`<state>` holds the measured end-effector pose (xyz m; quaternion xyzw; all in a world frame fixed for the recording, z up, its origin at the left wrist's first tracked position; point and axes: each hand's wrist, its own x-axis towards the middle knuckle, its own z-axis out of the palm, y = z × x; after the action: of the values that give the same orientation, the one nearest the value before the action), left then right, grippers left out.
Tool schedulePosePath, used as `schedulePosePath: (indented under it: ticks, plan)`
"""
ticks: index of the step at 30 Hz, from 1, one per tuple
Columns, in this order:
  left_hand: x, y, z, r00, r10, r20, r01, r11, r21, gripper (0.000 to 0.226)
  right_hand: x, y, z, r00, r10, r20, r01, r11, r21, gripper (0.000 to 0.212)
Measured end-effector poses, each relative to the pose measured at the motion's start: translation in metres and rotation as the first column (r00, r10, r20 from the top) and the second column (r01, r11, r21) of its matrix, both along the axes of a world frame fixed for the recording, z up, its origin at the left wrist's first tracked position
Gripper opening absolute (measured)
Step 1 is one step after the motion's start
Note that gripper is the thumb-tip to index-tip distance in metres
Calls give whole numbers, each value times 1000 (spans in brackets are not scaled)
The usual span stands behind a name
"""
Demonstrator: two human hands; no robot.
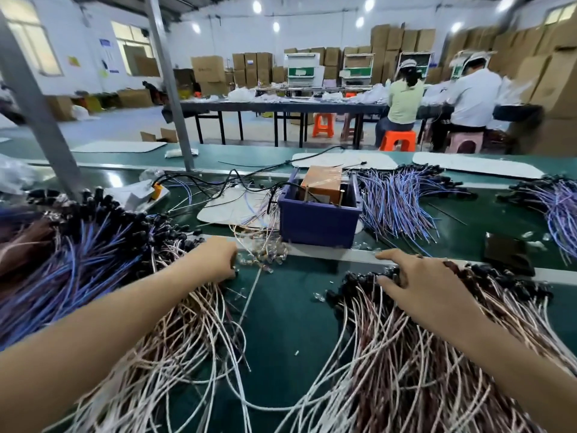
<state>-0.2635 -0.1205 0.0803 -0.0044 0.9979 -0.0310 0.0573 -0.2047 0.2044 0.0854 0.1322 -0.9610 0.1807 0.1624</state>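
My left hand [215, 259] reaches over a pile of pink and white wires [175, 332] on the green bench [287, 310]; its fingers curl down at the wires' black ends, beside a small heap of clear bulbs [265, 256]. Whether it holds a wire is hidden. My right hand [418, 282] lies with fingers spread on the black-capped ends of a second bundle of brown and white wires [406, 370]. A blue plastic box [318, 214] holding an orange device stands just beyond both hands.
Blue and purple wire bundles lie at the far left [71, 260], behind the box [396, 201] and at the far right [559, 207]. A black flat object [507, 251] sits right of the box. Grey posts [170, 85] rise from the bench. Two people sit at a far table.
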Motion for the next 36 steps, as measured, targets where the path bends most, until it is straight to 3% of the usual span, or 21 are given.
schedulePosePath:
  ticks: [3, 7, 11, 18, 21, 24, 26, 28, 29, 33, 36]
  plan:
    - [7, -2, -16, 999, -14, -36, 13, 999, -35, 27, -2, -26, -2, 994, 110, 14, -109, 991, -76, 31]
    - [12, 11, -10, 972, -107, -207, 72, 983, -167, 25, -13, -60, -7, 962, 254, 99, -202, 908, -367, 15]
    - [18, 17, -3, 992, -42, -115, 32, 995, -92, 23, -18, -87, -12, 841, 399, 367, -86, 767, -636, 12]
    - [15, 30, 7, 997, 72, 7, -67, 950, -304, 36, -15, -124, -12, 689, 500, 524, 63, 680, -730, 12]
    - [19, 36, 10, 997, 74, 1, -70, 948, -312, 35, -15, -132, -10, 660, 520, 542, 178, 593, -786, 14]
    - [30, 47, 28, 989, 28, -146, -47, 990, -133, 31, -13, -138, -5, 632, 558, 537, 315, 448, -837, 23]
    - [41, 61, 48, 920, -79, -384, 121, 989, 88, 22, -11, -143, 3, 557, 663, 500, 439, 276, -855, 38]
    - [57, 78, 64, 784, -220, -581, 415, 881, 228, 22, -12, -140, 17, 508, 755, 415, 505, 129, -853, 40]
    - [66, 85, 69, 714, -301, -632, 537, 815, 218, 25, -15, -135, 26, 512, 773, 374, 489, 96, -867, 35]
    - [98, 98, 56, 513, -597, -616, 767, 641, 17, 25, -28, -108, 68, 512, 816, 268, 484, -16, -875, 38]
    - [112, 95, 36, 429, -724, -540, 854, 520, -20, 20, -38, -96, 80, 613, 760, 216, 443, -104, -890, 27]
